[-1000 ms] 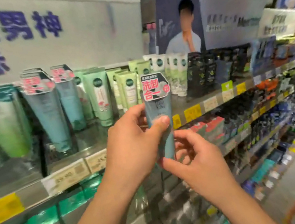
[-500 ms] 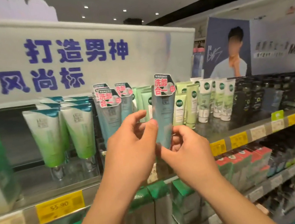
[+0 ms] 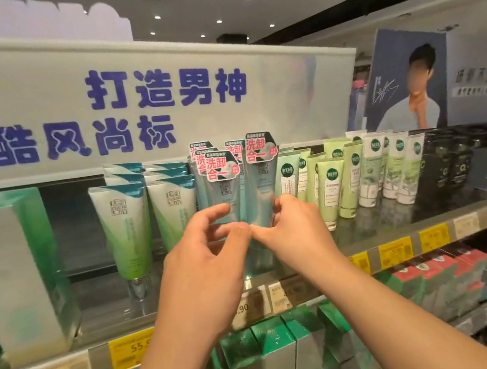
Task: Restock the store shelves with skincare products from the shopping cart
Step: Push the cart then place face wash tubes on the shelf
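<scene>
Held tube: blue-grey tube (image 3: 258, 194) with a pink tag, upright at the top shelf (image 3: 422, 226), just beside a row of matching tagged tubes (image 3: 220, 188).
Left hand (image 3: 207, 265): thumb and fingers pinch its lower part.
Right hand (image 3: 293, 234): fingers grip its right edge (cap end hidden behind both hands).
Left neighbours: green-white tubes (image 3: 127, 227), silver-green box (image 3: 12, 274).
Right neighbours: pale green tubes (image 3: 334, 188), dark bottles (image 3: 459, 162).
Shelf edge: yellow price tags (image 3: 396, 253).

Two hands (image 3: 204, 266) reach into view. The top shelf (image 3: 408, 240) carries one large green-and-silver box (image 3: 10, 274), two front white-and-green tubes (image 3: 124, 225) with more behind, and at least five blue-grey tubes with pink tags (image 3: 261, 181). About ten pale green tubes (image 3: 330, 188) stand to their right; the black bottles (image 3: 456, 163) are too blurred to count.
</scene>
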{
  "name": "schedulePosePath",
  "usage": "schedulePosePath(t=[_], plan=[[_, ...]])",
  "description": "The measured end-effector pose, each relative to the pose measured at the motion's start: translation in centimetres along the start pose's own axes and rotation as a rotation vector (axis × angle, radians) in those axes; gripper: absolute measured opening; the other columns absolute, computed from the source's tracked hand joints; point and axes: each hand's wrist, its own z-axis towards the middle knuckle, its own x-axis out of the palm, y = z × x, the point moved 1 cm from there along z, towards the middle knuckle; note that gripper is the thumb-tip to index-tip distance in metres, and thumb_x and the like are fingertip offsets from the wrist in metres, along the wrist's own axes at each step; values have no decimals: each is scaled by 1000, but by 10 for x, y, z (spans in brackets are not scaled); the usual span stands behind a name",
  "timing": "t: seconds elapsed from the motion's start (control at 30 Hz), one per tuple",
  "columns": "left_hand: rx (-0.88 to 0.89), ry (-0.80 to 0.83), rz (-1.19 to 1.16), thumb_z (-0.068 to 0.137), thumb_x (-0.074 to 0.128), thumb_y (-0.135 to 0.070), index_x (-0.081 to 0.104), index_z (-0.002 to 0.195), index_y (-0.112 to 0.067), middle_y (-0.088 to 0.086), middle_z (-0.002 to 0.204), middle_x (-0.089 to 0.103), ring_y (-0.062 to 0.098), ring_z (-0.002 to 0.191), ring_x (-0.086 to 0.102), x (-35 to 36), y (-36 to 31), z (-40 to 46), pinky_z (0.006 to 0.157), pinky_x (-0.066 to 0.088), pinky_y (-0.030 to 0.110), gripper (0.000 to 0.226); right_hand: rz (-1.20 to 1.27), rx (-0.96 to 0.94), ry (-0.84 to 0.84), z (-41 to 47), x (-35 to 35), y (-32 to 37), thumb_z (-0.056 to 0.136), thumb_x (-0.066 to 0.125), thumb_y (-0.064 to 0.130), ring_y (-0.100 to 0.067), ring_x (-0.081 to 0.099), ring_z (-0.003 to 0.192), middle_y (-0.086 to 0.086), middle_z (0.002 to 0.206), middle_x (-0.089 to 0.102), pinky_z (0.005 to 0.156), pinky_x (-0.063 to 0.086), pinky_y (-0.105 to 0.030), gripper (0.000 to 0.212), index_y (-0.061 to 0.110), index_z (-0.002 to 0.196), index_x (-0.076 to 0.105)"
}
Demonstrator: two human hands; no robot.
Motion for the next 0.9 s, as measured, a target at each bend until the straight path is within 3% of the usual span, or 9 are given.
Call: schedulePosePath(t=[0.1, 0.27, 0.47, 0.6, 0.77, 0.9], plan=[[-5, 11, 0, 79, 65, -60, 66, 113, -47, -32, 97, 68, -4, 90, 67, -4, 5, 2, 90, 59, 43, 36, -23, 14, -3, 1, 6, -3, 77, 83, 49, -24, 70, 93, -2, 100, 73, 75, 58, -36, 51, 18, 109, 60], [-12, 53, 15, 89, 68, -44, 66, 116, -44, -33, 98, 68, -7, 93, 66, -8, 13, 5, 93, 57, 43, 27, -26, 52, 14, -1, 9, -2, 82, 83, 39, -31, 68, 104, -9, 117, 70, 76, 52, -34, 55, 16, 120, 50], [-10, 96, 10, 89, 69, -47, 66, 118, -44, -33, 99, 68, -9, 92, 66, -9, 16, 8, 94, 57, 42, 30, -34, 55, 9, -4, 14, -3, 82, 83, 43, -30, 69, 102, -8, 116, 70, 82, 59, -41, 58, 19, 120, 46], [-3, 112, -2, 78, 64, -55, 66, 117, -46, -32, 100, 69, -9, 92, 66, -10, 17, 9, 93, 57, 42, 39, -28, 52, -5, -7, 15, -4, 80, 83, 45, -30, 69, 99, -8, 113, 70, 81, 60, -44, 59, 19, 117, 44], [5, 156, 9, 86, 69, -51, 66, 117, -46, -30, 102, 70, -7, 97, 67, -11, 18, 9, 94, 57, 42, 31, -15, 62, 17, -7, 15, -5, 79, 82, 47, -29, 69, 97, -7, 109, 70, 77, 60, -40, 61, 20, 117, 43], [15, 198, -5, 77, 63, -58, 65, 118, -48, -30, 104, 70, -5, 101, 67, -9, 17, 7, 95, 57, 42, 42, 21, 53, 28, -9, 7, -9, 81, 80, 48, -21, 66, 94, 1, 105, 66, 74, 54, -33, 68, 21, 129, 40]])
